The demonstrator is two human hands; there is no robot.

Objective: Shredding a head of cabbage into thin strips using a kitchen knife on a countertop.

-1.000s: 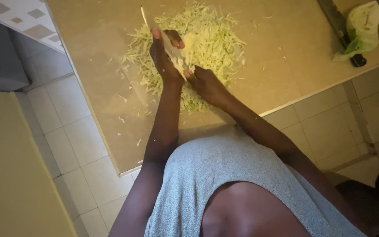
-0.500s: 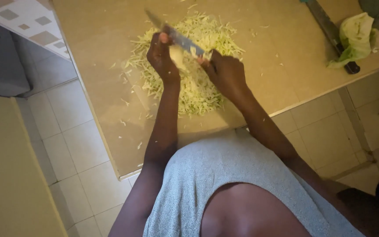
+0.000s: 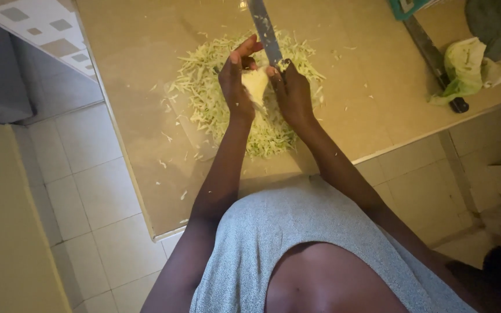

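Two hands at work: both meet above a heap of shredded cabbage, upper centre of the frame.
Tabletop: beige, smooth surface filling the upper half of the frame; its front edge runs diagonally from lower left to right.
Floor: pale square tiles, left side of the frame, beside the tabletop edge.
Shredded cabbage: wide, loose heap of pale green strips on the tabletop, directly under the hands; stray shreds lie scattered toward the left edge.
Cabbage leaves: crumpled green outer leaves, upper right of the frame, well apart from the heap.
Second knife: long dark tool lying on the tabletop, upper right, its end touching the cabbage leaves.
Right hand: grip closed around the handle of the knife, knuckles toward the camera, just right of the cabbage piece.
Left hand: grip closed on the cabbage piece, fingers curled over its top, thumb side toward the blade.
Knife: long grey blade pointing to the top edge of the frame, rising from the right hand; its base sits against the cabbage piece.
Cabbage piece: small pale wedge held between the two hands, above the heap's centre.
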